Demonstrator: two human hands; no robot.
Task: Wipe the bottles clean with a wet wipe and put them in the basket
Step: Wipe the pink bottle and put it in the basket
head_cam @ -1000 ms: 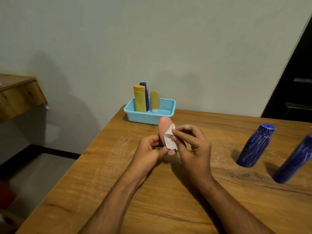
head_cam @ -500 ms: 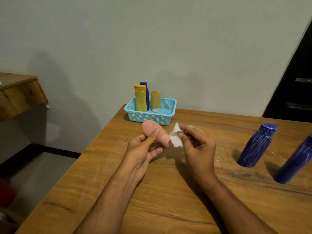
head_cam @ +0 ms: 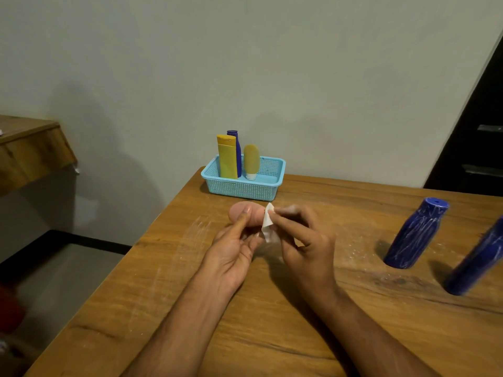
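Observation:
My left hand (head_cam: pixel 234 248) grips a small pink bottle (head_cam: pixel 254 217), tipped on its side above the wooden table (head_cam: pixel 272 322). My right hand (head_cam: pixel 302 240) pinches a white wet wipe (head_cam: pixel 268 225) against the bottle's right end. Behind them stands a light blue basket (head_cam: pixel 245 186) with a yellow bottle (head_cam: pixel 227 157), a slim dark blue bottle (head_cam: pixel 237 148) and a small mustard tube (head_cam: pixel 251 161) upright inside. Two dark blue bottles streaked with white stand at the right, one nearer the middle (head_cam: pixel 415 234) and one at the frame edge (head_cam: pixel 476 258).
White smears and crumbs of powder mark the table by the left edge and around the blue bottles. A wooden shelf (head_cam: pixel 30 148) juts from the wall at the left. A dark door (head_cam: pixel 479 137) fills the right background.
My left hand has tipped the pink bottle from upright onto its side, pointing left. The wipe left the bottle briefly and now touches its right end.

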